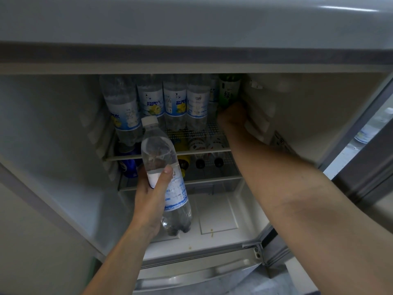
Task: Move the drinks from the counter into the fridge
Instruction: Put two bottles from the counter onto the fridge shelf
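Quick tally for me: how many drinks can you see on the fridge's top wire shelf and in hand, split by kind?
Clear bottles with blue labels on the top wire shelf: 4, first at
Green bottle, at the right hand: 1
Clear bottle held in the left hand: 1
Total: 6
Another bottle may stand behind the green one; it is too hidden to count.

Clear glossy plastic bottle [164,175]

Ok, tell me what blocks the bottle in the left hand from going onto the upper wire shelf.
The clear bottle in the left hand faces a row of water bottles filling the wire shelf from left to centre. The right hand sits at the green bottle on the right. A bare strip shows only at the shelf's front.
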Demonstrator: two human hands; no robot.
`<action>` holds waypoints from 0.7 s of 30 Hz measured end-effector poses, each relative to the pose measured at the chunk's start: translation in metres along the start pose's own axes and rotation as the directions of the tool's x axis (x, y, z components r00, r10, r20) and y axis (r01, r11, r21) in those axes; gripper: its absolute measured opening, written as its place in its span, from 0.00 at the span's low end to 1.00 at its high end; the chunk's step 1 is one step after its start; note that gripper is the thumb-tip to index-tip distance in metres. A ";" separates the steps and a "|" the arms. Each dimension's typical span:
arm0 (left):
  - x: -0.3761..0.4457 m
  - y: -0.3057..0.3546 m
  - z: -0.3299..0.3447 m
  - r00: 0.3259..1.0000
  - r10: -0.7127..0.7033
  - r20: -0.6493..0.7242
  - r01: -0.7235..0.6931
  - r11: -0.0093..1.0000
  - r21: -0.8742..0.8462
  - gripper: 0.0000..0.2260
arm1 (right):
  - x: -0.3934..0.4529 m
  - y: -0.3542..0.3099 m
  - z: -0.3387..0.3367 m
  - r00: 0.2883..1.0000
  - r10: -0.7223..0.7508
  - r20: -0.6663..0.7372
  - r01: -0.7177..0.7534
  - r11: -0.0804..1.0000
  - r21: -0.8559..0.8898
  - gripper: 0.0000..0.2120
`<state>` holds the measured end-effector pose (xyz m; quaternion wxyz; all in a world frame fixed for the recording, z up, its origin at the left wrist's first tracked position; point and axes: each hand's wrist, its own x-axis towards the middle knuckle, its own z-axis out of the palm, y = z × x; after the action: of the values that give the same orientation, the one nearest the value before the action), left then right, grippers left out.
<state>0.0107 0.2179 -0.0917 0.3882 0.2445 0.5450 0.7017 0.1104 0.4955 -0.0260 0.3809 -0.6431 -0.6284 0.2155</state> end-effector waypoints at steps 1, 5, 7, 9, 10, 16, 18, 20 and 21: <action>0.000 0.000 0.002 1.000 -0.007 0.005 0.007 1.000 0.002 0.26 | -0.005 0.000 -0.001 1.000 0.008 -0.017 -0.007 0.999 0.036 0.24; 0.005 0.006 0.011 1.000 0.006 0.022 -0.007 0.999 0.034 0.28 | -0.041 0.004 -0.003 0.986 0.046 -0.157 0.014 0.933 0.360 0.17; 0.010 0.011 0.017 0.999 0.038 0.013 -0.039 0.997 0.063 0.25 | -0.070 0.009 -0.006 0.980 0.062 -0.190 0.047 0.853 0.519 0.10; 0.018 0.018 0.025 0.996 0.084 0.009 -0.085 0.992 0.097 0.21 | -0.102 0.019 -0.011 0.993 -0.024 -0.116 0.085 0.825 0.558 0.04; 0.022 0.024 0.028 0.994 0.106 0.021 -0.108 0.988 0.108 0.21 | -0.117 0.025 -0.015 0.996 -0.090 -0.018 0.085 0.822 0.563 0.06; 0.048 0.053 0.061 0.970 0.159 0.186 -0.179 0.979 0.099 0.22 | -0.168 0.044 -0.035 0.801 -0.420 0.426 0.097 0.794 0.600 0.29; 0.052 0.056 0.076 0.965 0.123 0.234 -0.151 0.983 0.105 0.18 | -0.167 0.040 -0.036 0.839 -0.414 0.354 0.160 0.809 0.566 0.35; 0.054 0.059 0.089 0.944 0.122 0.308 -0.171 0.975 0.140 0.19 | -0.161 0.035 -0.039 0.883 -0.400 0.245 0.239 0.832 0.500 0.35; 0.055 0.061 0.093 0.927 0.137 0.349 -0.203 0.966 0.159 0.20 | -0.156 0.035 -0.040 0.894 -0.398 0.207 0.256 0.831 0.493 0.35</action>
<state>0.0335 0.3101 -0.0113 0.3871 0.4429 0.5129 0.6252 0.1447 0.3379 -0.0596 0.4515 -0.3773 -0.7126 0.3822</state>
